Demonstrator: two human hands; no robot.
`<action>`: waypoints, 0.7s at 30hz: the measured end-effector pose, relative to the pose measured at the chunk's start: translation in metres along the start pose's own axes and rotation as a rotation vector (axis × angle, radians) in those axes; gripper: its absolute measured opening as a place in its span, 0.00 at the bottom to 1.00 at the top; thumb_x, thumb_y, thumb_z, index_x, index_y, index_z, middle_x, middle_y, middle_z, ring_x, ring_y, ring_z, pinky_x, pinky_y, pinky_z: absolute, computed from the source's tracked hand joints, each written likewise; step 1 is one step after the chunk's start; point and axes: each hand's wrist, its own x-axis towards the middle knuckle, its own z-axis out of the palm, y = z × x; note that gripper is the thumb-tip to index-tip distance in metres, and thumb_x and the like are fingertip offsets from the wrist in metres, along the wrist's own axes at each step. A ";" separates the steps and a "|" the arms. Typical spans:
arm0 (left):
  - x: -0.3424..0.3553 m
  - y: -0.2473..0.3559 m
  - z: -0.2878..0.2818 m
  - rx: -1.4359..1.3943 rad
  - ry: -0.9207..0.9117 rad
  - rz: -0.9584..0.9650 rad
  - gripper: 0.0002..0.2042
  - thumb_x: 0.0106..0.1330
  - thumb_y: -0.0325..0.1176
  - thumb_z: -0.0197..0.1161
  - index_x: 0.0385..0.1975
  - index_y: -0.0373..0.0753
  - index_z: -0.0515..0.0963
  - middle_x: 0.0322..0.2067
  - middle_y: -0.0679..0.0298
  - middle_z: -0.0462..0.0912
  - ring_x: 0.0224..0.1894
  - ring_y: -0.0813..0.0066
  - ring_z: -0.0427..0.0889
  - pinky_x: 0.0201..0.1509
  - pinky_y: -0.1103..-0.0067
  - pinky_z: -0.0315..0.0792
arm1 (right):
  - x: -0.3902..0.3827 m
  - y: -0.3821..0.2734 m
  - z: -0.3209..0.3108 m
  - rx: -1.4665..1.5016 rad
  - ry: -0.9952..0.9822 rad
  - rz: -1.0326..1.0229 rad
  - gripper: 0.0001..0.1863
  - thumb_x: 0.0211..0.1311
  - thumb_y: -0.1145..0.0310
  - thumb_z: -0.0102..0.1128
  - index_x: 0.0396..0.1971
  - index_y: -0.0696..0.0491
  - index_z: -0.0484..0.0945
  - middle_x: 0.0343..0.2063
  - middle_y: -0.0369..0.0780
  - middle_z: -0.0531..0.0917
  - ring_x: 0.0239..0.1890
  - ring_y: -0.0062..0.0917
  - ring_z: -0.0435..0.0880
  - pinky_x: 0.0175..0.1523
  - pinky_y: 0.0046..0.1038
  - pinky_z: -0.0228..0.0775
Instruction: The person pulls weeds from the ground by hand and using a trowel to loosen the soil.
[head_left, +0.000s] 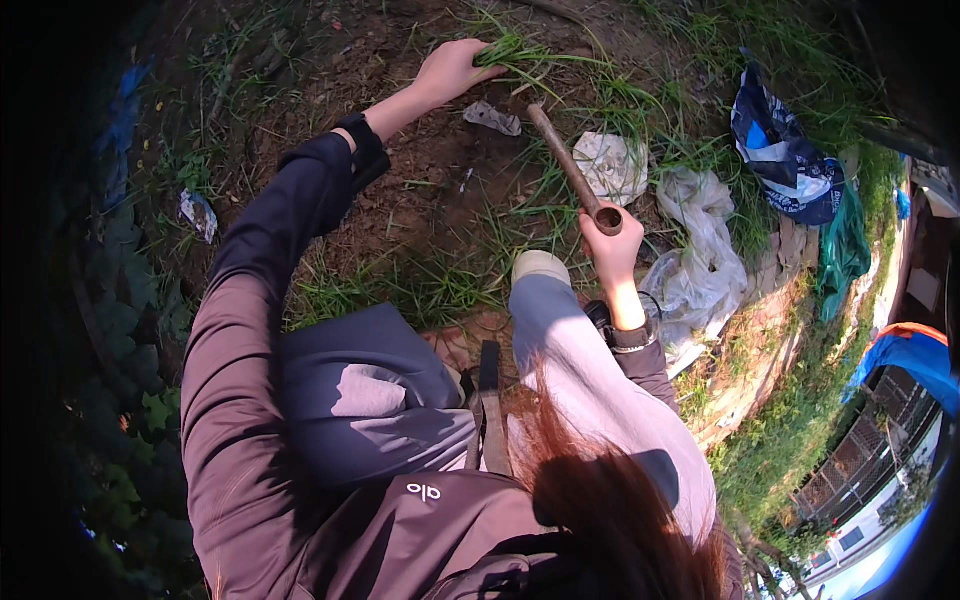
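Note:
My left hand [452,74] reaches to the far side of the dug soil, its fingers closed round a tuft of long green grass [512,50]. My right hand [614,244] grips a brown, rusty-looking hollow tube [563,155] near its open end. The tube slants up and left, and its far end comes close to the grass below my left hand; whether a blade is fixed there I cannot make out. Between my hands a crumpled scrap of litter [492,118] lies on the dark bare soil [400,170]. Beside the tube is a flattened whitish piece of litter [610,167].
Crumpled clear plastic [702,265] lies right of my right wrist. Farther right are a dark blue and white printed bag [790,150] and a green plastic bag [843,250]. A foil-like wrapper [198,214] lies at left. My knees border the near side of the soil.

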 end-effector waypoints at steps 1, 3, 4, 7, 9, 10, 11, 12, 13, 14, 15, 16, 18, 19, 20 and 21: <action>0.001 0.000 -0.001 -0.030 0.004 -0.040 0.17 0.56 0.46 0.63 0.38 0.40 0.79 0.29 0.56 0.79 0.34 0.59 0.78 0.38 0.68 0.70 | 0.000 -0.001 -0.002 0.002 0.003 -0.009 0.08 0.43 0.74 0.63 0.25 0.61 0.78 0.15 0.32 0.76 0.21 0.12 0.72 0.29 0.18 0.67; 0.000 0.000 -0.002 -0.116 0.050 -0.111 0.17 0.56 0.49 0.63 0.35 0.40 0.80 0.22 0.60 0.79 0.27 0.63 0.78 0.33 0.71 0.69 | 0.000 -0.004 -0.008 0.013 -0.021 0.075 0.08 0.44 0.74 0.62 0.25 0.61 0.78 0.15 0.32 0.76 0.20 0.12 0.72 0.28 0.18 0.66; 0.001 -0.004 -0.003 -0.167 0.080 -0.099 0.17 0.57 0.49 0.62 0.35 0.40 0.80 0.22 0.60 0.79 0.26 0.65 0.78 0.33 0.71 0.69 | 0.000 -0.007 -0.010 0.018 -0.033 0.116 0.08 0.44 0.74 0.62 0.25 0.61 0.78 0.14 0.32 0.76 0.19 0.13 0.72 0.27 0.18 0.66; 0.009 -0.001 -0.017 -0.226 -0.028 -0.267 0.16 0.60 0.46 0.61 0.39 0.40 0.79 0.20 0.68 0.76 0.25 0.79 0.73 0.33 0.76 0.66 | -0.001 -0.002 -0.013 -0.160 0.059 -0.049 0.09 0.41 0.72 0.64 0.25 0.59 0.78 0.12 0.35 0.75 0.15 0.17 0.74 0.24 0.22 0.67; 0.015 -0.003 -0.016 -0.250 0.030 -0.180 0.18 0.63 0.49 0.56 0.40 0.40 0.77 0.24 0.69 0.74 0.28 0.79 0.71 0.37 0.74 0.65 | -0.003 0.006 -0.022 -0.506 0.163 -0.346 0.10 0.39 0.68 0.64 0.26 0.54 0.79 0.12 0.40 0.76 0.15 0.29 0.77 0.24 0.28 0.70; 0.013 -0.009 -0.015 -0.357 0.087 -0.163 0.19 0.63 0.50 0.55 0.41 0.40 0.75 0.27 0.69 0.74 0.30 0.78 0.71 0.39 0.73 0.65 | -0.009 -0.013 -0.025 -0.736 0.154 -0.449 0.08 0.38 0.69 0.62 0.22 0.52 0.76 0.12 0.41 0.75 0.16 0.36 0.77 0.23 0.31 0.69; 0.012 -0.016 -0.015 -0.460 0.081 -0.287 0.19 0.64 0.50 0.53 0.42 0.40 0.74 0.29 0.68 0.74 0.32 0.76 0.71 0.40 0.73 0.66 | -0.008 -0.013 -0.027 -0.772 0.164 -0.491 0.07 0.37 0.69 0.61 0.20 0.52 0.74 0.11 0.41 0.74 0.15 0.36 0.76 0.22 0.31 0.69; 0.010 -0.024 -0.016 -0.564 0.075 -0.412 0.18 0.65 0.49 0.52 0.43 0.40 0.73 0.32 0.67 0.74 0.34 0.75 0.72 0.41 0.73 0.66 | -0.007 -0.012 -0.031 -0.807 0.173 -0.533 0.07 0.37 0.70 0.60 0.18 0.52 0.72 0.10 0.40 0.72 0.14 0.35 0.75 0.22 0.32 0.68; 0.010 -0.034 -0.016 -0.667 0.069 -0.533 0.18 0.66 0.48 0.51 0.44 0.40 0.72 0.35 0.67 0.74 0.36 0.74 0.73 0.42 0.73 0.67 | -0.004 -0.012 -0.035 -0.835 0.165 -0.560 0.07 0.37 0.71 0.60 0.17 0.52 0.70 0.09 0.40 0.71 0.14 0.35 0.74 0.21 0.32 0.67; 0.009 -0.043 -0.016 -0.824 0.065 -0.564 0.17 0.67 0.47 0.50 0.44 0.41 0.71 0.37 0.66 0.74 0.37 0.73 0.73 0.42 0.72 0.68 | 0.000 -0.013 -0.040 -0.867 0.157 -0.586 0.08 0.36 0.71 0.60 0.16 0.52 0.69 0.09 0.40 0.71 0.13 0.35 0.74 0.20 0.32 0.66; 0.008 -0.053 -0.018 -0.980 0.060 -0.593 0.15 0.68 0.46 0.48 0.44 0.41 0.70 0.39 0.65 0.74 0.38 0.72 0.74 0.43 0.72 0.69 | 0.005 -0.016 -0.043 -0.878 0.153 -0.631 0.07 0.36 0.72 0.59 0.17 0.52 0.70 0.10 0.41 0.71 0.14 0.35 0.74 0.19 0.33 0.65; 0.009 -0.048 -0.014 -1.151 0.043 -0.616 0.14 0.69 0.45 0.47 0.44 0.41 0.69 0.40 0.64 0.74 0.38 0.71 0.74 0.43 0.72 0.71 | 0.008 -0.020 -0.049 -0.925 0.153 -0.628 0.07 0.37 0.72 0.60 0.18 0.52 0.71 0.10 0.41 0.72 0.15 0.34 0.75 0.20 0.32 0.65; 0.013 -0.038 -0.013 -1.225 0.031 -0.640 0.12 0.71 0.43 0.42 0.38 0.41 0.69 0.41 0.63 0.74 0.41 0.71 0.75 0.42 0.73 0.74 | 0.013 -0.019 -0.061 -0.990 0.169 -0.646 0.06 0.38 0.70 0.60 0.20 0.52 0.72 0.10 0.41 0.72 0.15 0.34 0.76 0.20 0.32 0.66; 0.013 -0.038 -0.017 -1.282 0.017 -0.649 0.12 0.71 0.43 0.42 0.37 0.42 0.68 0.41 0.64 0.74 0.42 0.72 0.75 0.42 0.73 0.74 | 0.012 -0.019 -0.063 -0.981 0.206 -0.618 0.07 0.39 0.70 0.61 0.21 0.51 0.73 0.11 0.41 0.73 0.15 0.34 0.76 0.21 0.31 0.67; 0.013 -0.038 -0.020 -1.339 0.002 -0.658 0.12 0.71 0.43 0.41 0.36 0.42 0.68 0.40 0.64 0.74 0.42 0.72 0.75 0.41 0.74 0.74 | 0.010 -0.018 -0.065 -0.972 0.243 -0.589 0.07 0.39 0.69 0.61 0.21 0.51 0.74 0.11 0.41 0.74 0.16 0.34 0.76 0.21 0.31 0.67; 0.012 -0.038 -0.022 -1.338 -0.028 -0.627 0.12 0.70 0.45 0.44 0.35 0.43 0.68 0.38 0.64 0.75 0.44 0.73 0.75 0.41 0.75 0.74 | 0.008 -0.018 -0.068 -0.963 0.280 -0.561 0.07 0.40 0.69 0.61 0.22 0.51 0.75 0.12 0.41 0.74 0.16 0.34 0.77 0.21 0.31 0.68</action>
